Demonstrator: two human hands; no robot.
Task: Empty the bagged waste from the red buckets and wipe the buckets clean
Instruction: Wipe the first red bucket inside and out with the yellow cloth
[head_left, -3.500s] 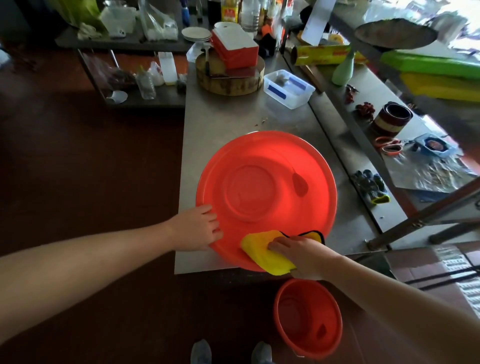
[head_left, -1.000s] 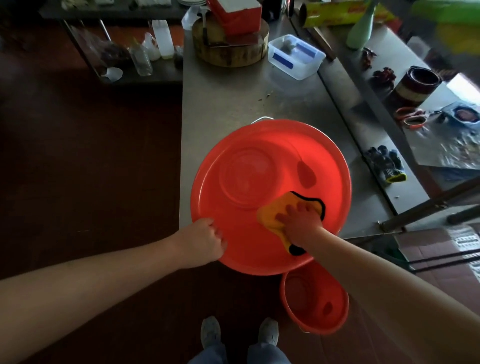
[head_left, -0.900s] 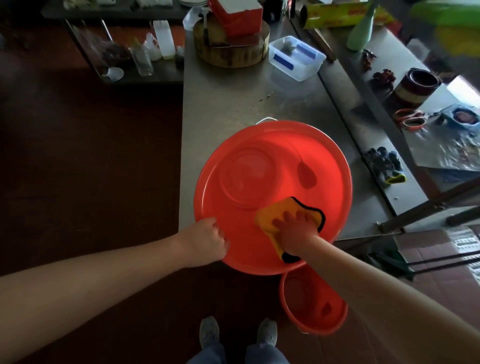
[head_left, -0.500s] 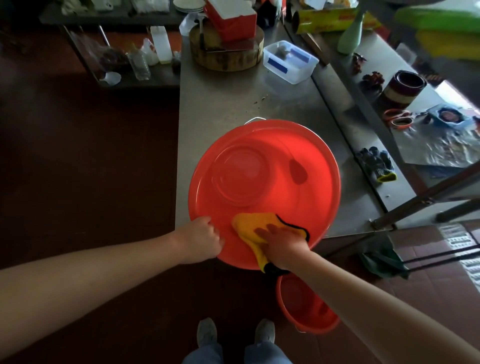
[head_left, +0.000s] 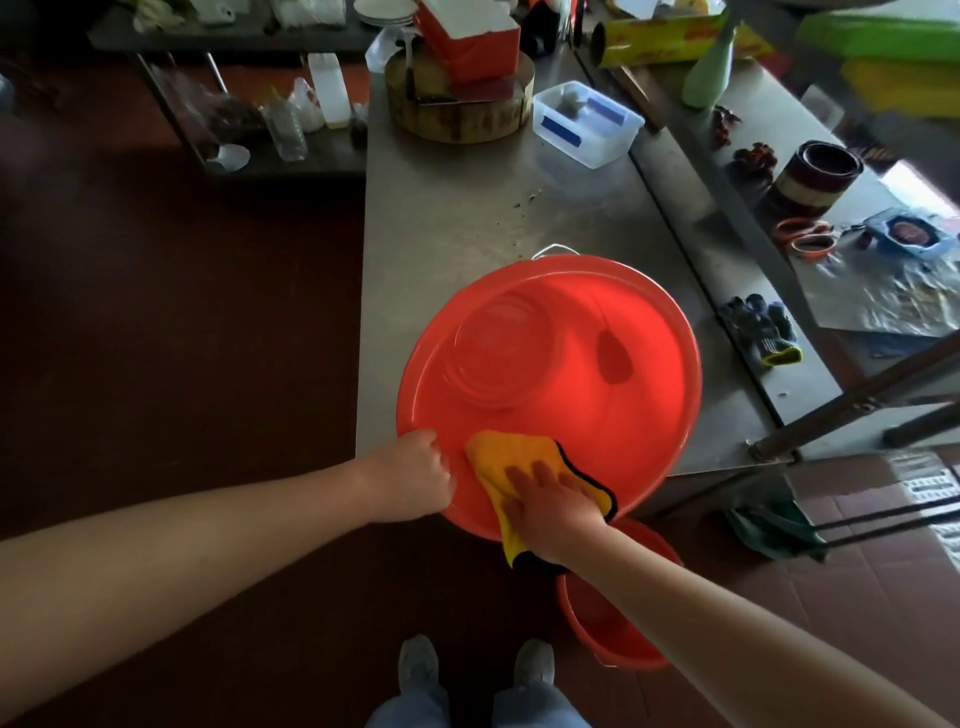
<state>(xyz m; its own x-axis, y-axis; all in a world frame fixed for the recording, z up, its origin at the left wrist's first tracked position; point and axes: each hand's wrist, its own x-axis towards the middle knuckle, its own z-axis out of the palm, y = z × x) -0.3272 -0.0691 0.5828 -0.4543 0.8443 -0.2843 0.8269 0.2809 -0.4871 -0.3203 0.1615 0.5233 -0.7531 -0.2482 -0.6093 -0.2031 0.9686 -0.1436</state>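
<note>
One wide head-worn view, close, steeply down over the table (head_left: 467, 218), edges perhaps warped.

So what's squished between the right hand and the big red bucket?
A yellow cloth. In the head view, the right hand presses it flat against the inside wall of the big red bucket, near the front rim.

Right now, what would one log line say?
step: wiping | left hand: grips big red bucket rim | right hand: presses yellow cloth on its near wall | small red bucket: on floor
</note>
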